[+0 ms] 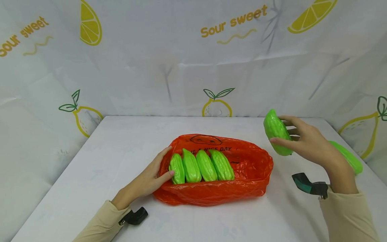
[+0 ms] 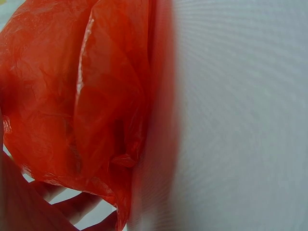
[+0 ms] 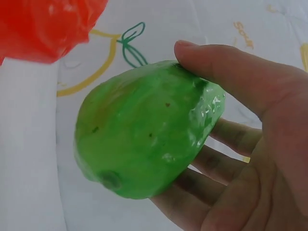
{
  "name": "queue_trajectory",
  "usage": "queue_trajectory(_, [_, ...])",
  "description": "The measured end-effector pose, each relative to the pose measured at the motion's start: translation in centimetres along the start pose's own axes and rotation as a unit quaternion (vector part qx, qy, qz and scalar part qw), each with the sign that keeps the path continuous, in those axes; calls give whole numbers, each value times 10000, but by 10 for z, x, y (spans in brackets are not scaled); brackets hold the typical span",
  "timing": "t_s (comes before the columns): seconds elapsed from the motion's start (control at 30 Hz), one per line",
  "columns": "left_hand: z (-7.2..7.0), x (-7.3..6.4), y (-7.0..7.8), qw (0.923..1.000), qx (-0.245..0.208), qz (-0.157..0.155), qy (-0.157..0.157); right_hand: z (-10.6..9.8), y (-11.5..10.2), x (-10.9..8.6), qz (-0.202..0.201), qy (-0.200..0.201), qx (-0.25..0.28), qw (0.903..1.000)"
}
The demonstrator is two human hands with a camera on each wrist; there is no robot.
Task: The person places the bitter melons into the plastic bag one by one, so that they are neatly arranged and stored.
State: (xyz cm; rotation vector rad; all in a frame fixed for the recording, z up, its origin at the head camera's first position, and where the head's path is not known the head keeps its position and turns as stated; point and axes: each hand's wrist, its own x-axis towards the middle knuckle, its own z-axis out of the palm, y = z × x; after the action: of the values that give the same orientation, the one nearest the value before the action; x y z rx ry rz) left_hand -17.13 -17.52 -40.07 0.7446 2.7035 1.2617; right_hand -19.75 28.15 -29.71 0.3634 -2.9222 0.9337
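Note:
A red plastic bag (image 1: 211,193) lies with its mouth spread open on the table, printed lettering showing on its inner back side. Several green, bumpy bitter melons (image 1: 206,165) stand side by side in its left part. My left hand (image 1: 152,176) grips the bag's left edge, the thumb over the rim by the leftmost melon; the left wrist view has its fingers behind the red film (image 2: 110,96). Raised to the right of the bag, my right hand (image 1: 308,139) holds another bitter melon (image 1: 276,132) between thumb and fingers, pointed end up. Its rounded end (image 3: 139,139) faces the right wrist camera.
One more green melon (image 1: 347,156) lies at the table's right edge, partly hidden behind my right forearm. The white table (image 1: 99,161) meets lemon-printed cloth (image 1: 136,67) at the back and sides. Dark wrist-camera mounts (image 1: 136,215) stick out from both sleeves.

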Motion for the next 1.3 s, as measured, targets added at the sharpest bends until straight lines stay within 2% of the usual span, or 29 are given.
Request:
queue_trajectory(0.2, [0, 0, 0, 10000, 13, 43, 1, -1, -13, -4, -123, 91, 192, 9997])
queue_trajectory(0.53, [0, 1, 0, 10000, 1, 48, -3, 6, -31, -6, -598, 133, 334, 9976])
queue_trajectory(0.77, [0, 2, 0, 10000, -13, 59, -9, 15, -40, -5, -915, 96, 262, 9954])
queue_trajectory(1.3, [0, 0, -1, 10000, -15, 10, -26, 40, -63, -2, -792, -789, 427, 9928])
